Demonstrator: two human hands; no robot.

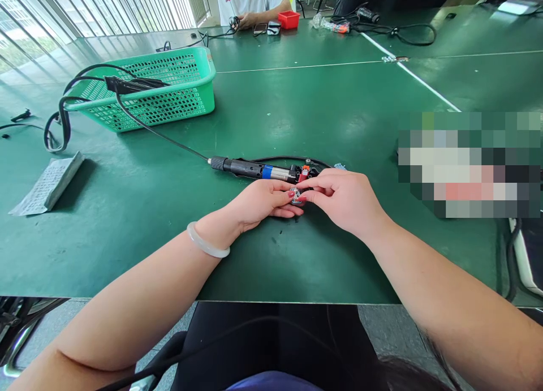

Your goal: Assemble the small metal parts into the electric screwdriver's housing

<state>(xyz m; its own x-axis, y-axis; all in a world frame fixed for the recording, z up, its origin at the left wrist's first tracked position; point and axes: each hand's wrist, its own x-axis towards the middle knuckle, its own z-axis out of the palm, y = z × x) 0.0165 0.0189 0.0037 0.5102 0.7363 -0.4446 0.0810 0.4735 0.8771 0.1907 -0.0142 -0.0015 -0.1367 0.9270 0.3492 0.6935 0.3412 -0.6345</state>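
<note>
A small silvery part, with dark spots or holes, is pinched between my two hands just above the table. My left hand grips it with the thumb on top and the fingers underneath. From the other side, the thumb and index finger of my right hand close on it. Right behind my fingertips lies a slim black cylindrical device with a blue band, a silver section and a red piece near its right end. My hands partly cover that end. A thin cable runs from its left tip.
A green perforated basket holding black cables stands at the left back. A folded paper packet lies at the left. Across the table are a person's hands, a red box and coiled cables. A blurred patch covers the right side.
</note>
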